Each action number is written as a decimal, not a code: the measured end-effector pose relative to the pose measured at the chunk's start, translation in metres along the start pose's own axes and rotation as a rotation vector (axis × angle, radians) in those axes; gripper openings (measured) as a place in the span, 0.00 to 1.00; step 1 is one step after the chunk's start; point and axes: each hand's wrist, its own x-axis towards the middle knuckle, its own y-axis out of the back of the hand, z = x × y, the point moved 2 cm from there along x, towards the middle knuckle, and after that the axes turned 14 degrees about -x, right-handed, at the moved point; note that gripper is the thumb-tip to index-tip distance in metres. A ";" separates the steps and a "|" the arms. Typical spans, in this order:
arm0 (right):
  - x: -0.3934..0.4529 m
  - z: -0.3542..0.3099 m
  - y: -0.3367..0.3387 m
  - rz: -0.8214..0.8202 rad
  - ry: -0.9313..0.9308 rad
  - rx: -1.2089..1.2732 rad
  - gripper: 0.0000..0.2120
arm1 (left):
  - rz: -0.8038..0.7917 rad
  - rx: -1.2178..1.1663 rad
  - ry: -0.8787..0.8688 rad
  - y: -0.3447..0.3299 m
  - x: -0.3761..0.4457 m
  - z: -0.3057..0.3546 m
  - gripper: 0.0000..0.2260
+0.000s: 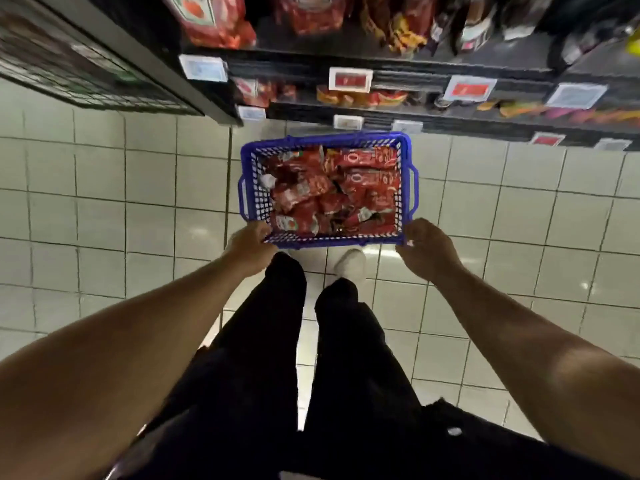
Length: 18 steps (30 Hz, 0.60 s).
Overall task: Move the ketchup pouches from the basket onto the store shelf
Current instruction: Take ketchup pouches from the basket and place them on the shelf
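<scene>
Here, the left hand (250, 244) and right hand (423, 244) are gripping the near corners of the blue basket (407, 161), fingers curled round its rim. Red ketchup pouches (332, 188) are lying piled inside it, near the dark store shelf (398, 58) on the far side.

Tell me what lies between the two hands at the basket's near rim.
In the head view, only the near rim of the blue basket spans from left hand to right hand; each grips a corner. Red ketchup pouches sit just beyond.
</scene>
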 end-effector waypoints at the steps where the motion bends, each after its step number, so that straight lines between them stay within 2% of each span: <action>1: 0.021 -0.003 -0.011 0.005 0.040 -0.036 0.08 | -0.009 0.005 -0.007 -0.010 0.022 -0.005 0.18; 3: 0.060 -0.012 -0.031 0.020 0.090 -0.089 0.13 | -0.030 0.009 -0.018 -0.026 0.066 -0.013 0.22; 5: 0.102 -0.019 -0.046 0.049 0.091 -0.042 0.21 | -0.020 0.018 -0.045 -0.041 0.110 -0.016 0.25; 7: 0.151 -0.021 -0.066 0.071 0.131 -0.051 0.26 | 0.020 -0.003 -0.158 -0.059 0.152 -0.016 0.24; 9: 0.200 -0.021 -0.087 0.082 0.201 -0.179 0.31 | 0.102 0.000 -0.333 -0.080 0.190 -0.015 0.22; 10: 0.222 -0.019 -0.096 0.103 0.210 -0.244 0.34 | 0.132 0.045 -0.376 -0.091 0.209 -0.015 0.25; 12: 0.257 -0.011 -0.115 0.165 0.191 -0.334 0.40 | 0.136 0.159 -0.333 -0.111 0.247 -0.019 0.34; 14: 0.278 -0.002 -0.133 0.220 0.166 -0.445 0.41 | 0.158 0.222 -0.268 -0.128 0.278 -0.025 0.41; 18: 0.301 0.007 -0.147 0.385 0.174 -0.604 0.40 | 0.281 0.237 -0.257 -0.146 0.309 -0.027 0.43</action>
